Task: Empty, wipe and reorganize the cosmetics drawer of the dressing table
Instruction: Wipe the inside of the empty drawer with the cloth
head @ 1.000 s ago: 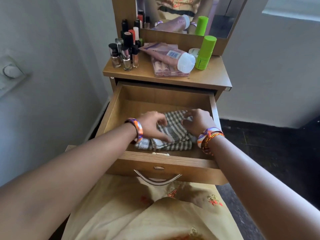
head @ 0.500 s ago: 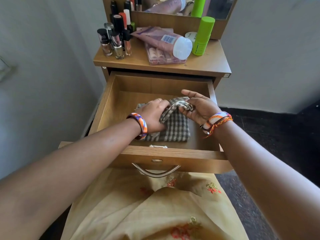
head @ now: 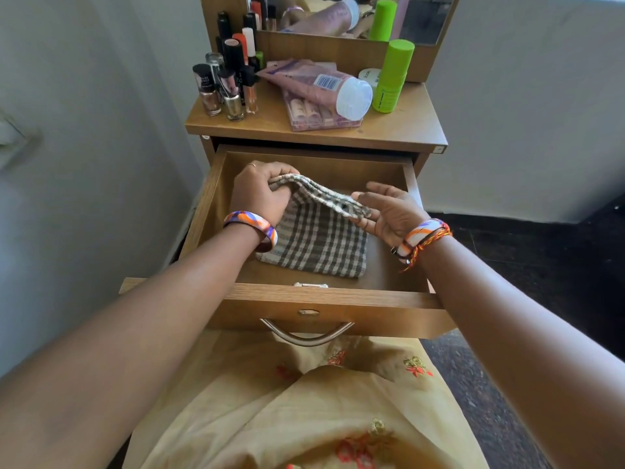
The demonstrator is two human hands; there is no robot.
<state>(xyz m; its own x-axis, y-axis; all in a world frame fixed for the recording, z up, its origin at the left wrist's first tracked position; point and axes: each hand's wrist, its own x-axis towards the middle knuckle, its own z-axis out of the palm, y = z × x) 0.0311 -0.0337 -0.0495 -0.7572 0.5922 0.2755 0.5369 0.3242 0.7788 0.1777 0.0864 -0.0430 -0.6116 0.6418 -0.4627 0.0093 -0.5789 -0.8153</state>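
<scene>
The wooden dressing table [head: 416, 130] fills the upper middle of the view, and its drawer [head: 338, 301] stands pulled well out toward the person, with a curved metal handle [head: 306, 335] on its front panel. Inside the drawer lies a checked cloth [head: 314, 245], folded, its lower part flat on the drawer floor toward the front and its upper fold lifted above the floor. The left hand [head: 258, 194] grips the raised fold at the left end, fingers curled round the fabric; the right hand [head: 389, 211] pinches the other end between thumb and fingers (the palm is turned up and toward the left). Behind the drawer, on the table top, a pink tube [head: 318, 86] lies on its side across a flat palette [head: 321, 113]; to the right of these stands a green stick container [head: 392, 77], and to the left a cluster of nail polish bottles [head: 225, 89] and lipsticks.
</scene>
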